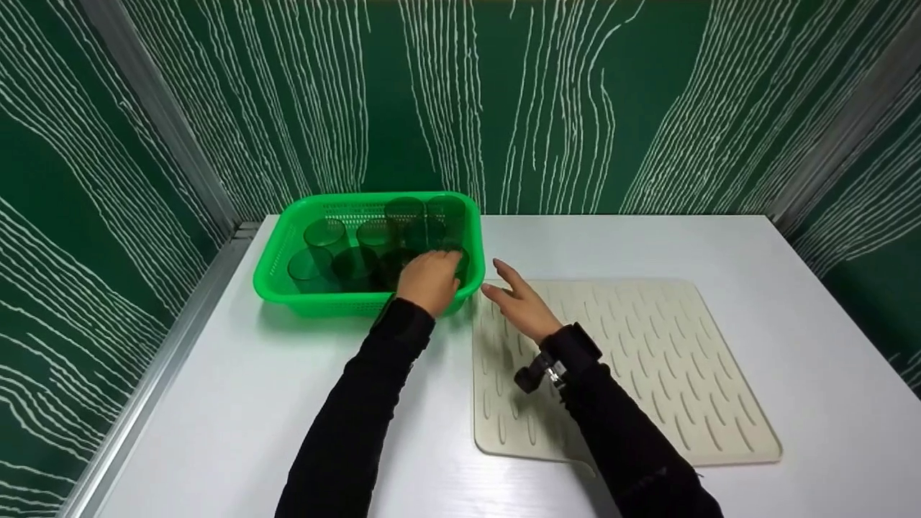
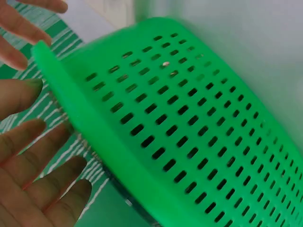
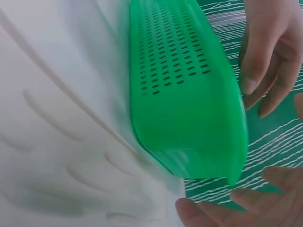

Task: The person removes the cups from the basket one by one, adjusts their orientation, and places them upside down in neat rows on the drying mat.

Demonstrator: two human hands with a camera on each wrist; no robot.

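Note:
A green plastic basket [image 1: 345, 297] with slotted walls [image 2: 123, 142] holds several dark see-through glasses [image 1: 311, 270]. My left hand [image 1: 429, 280] reaches over its front rim near the right end, fingertips above the glasses. The left wrist view shows that hand's fingers [image 2: 61, 179] loosely spread beside the rim, with nothing between them. Just off the basket's right corner is my right hand [image 1: 527, 308], fingers extended and holding nothing. In the right wrist view its fingers [image 3: 255, 201] point toward the basket's end. A glass under my left hand is partly hidden.
A beige ridged mat [image 1: 669, 360] lies on the white table [image 1: 216, 403], right of the basket, beneath my right forearm. Green panels [image 1: 647, 108] with white wavy lines enclose the table at the back and sides, joined by grey metal posts.

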